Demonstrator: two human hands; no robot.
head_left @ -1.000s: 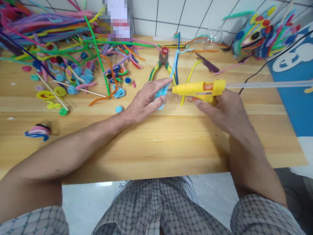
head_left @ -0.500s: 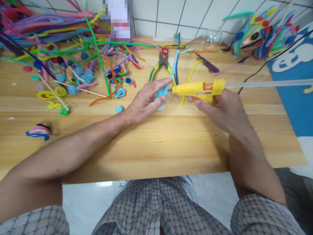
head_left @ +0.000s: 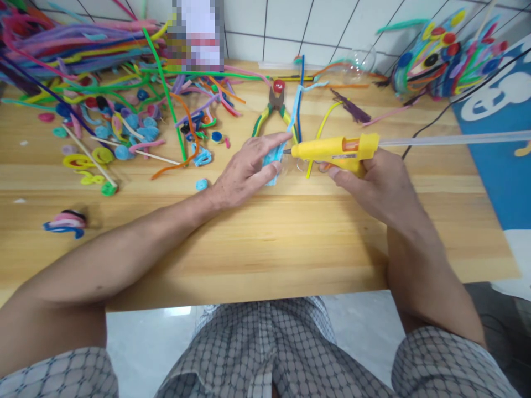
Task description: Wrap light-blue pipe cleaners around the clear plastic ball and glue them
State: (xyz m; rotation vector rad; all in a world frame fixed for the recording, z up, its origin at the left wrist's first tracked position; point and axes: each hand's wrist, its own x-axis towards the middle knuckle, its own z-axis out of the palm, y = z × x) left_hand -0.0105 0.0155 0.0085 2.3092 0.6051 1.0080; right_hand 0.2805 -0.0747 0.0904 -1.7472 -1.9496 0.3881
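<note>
My right hand (head_left: pixel 379 179) is wrapped round the grip of a yellow hot glue gun (head_left: pixel 321 150), a finger at its orange trigger. A long clear glue stick (head_left: pixel 448 140) sticks out of its back. The nozzle points left and meets a flat light blue piece of pipe cleaners (head_left: pixel 270 171), which my left hand (head_left: pixel 253 166) holds between thumb and fingers on the table. Part of that piece is hidden under the fingers. From it a light blue strand (head_left: pixel 296 108) runs up beside a dark blue pipe cleaner (head_left: pixel 302 99). Green-and-yellow pliers (head_left: pixel 276 99) lie just behind.
Piles of colourful pipe cleaners (head_left: pixel 95 47) and small coiled pieces (head_left: pixel 149 131) cover the left and back. A black cord (head_left: pixel 431 122) crosses the right side by a blue mat (head_left: pixel 489 166). Decorated colourful shapes (head_left: pixel 427 69) and a clear ball (head_left: pixel 360 65) stand near the tiled wall.
Almost nothing differs. The glue gun and my right hand have shifted very slightly left; the nozzle stays at the light blue piece in my left hand.
</note>
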